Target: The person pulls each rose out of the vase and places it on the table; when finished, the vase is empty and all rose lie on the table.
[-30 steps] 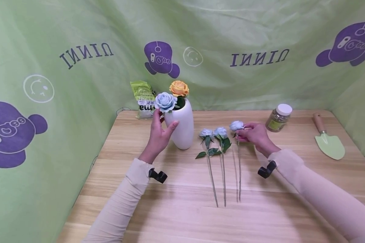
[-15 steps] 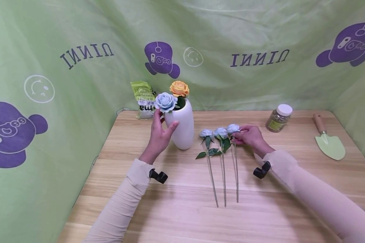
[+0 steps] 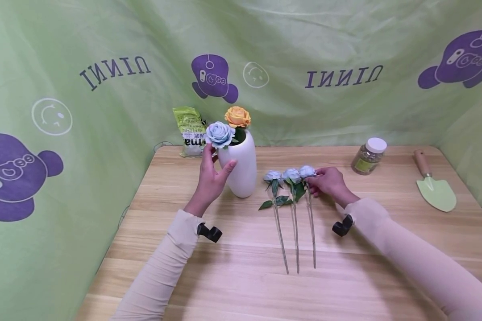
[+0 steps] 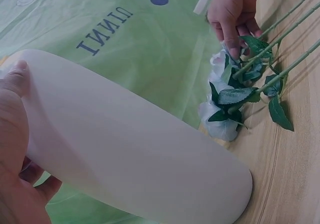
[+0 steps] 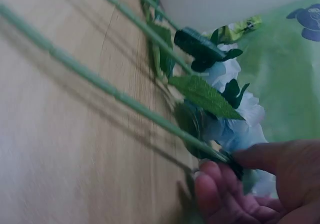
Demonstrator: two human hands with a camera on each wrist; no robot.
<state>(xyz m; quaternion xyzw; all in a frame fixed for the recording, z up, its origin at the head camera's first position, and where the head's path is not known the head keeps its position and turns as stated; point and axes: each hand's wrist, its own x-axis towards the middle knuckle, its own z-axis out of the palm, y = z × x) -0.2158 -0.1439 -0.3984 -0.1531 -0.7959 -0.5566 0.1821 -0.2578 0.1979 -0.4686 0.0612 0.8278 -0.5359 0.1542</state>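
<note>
My left hand grips the white vase near its rim, thumb in front and fingers behind its left side. From the vase rise a light blue rose and an orange rose. On the table to its right, two blue roses lie side by side, a left one and a middle one. My right hand pinches the rightmost blue rose just below its head. In the right wrist view the thumb and fingers close on that stem; its head is partly hidden.
Behind the vase stands a green and white bag. A lidded jar and a small trowel with a wooden handle are on the right of the wooden table. Green printed cloth hangs around the table.
My right hand has moved left and slightly down with the rightmost blue rose, bringing its head against the middle rose. My left hand keeps its hold on the vase.
</note>
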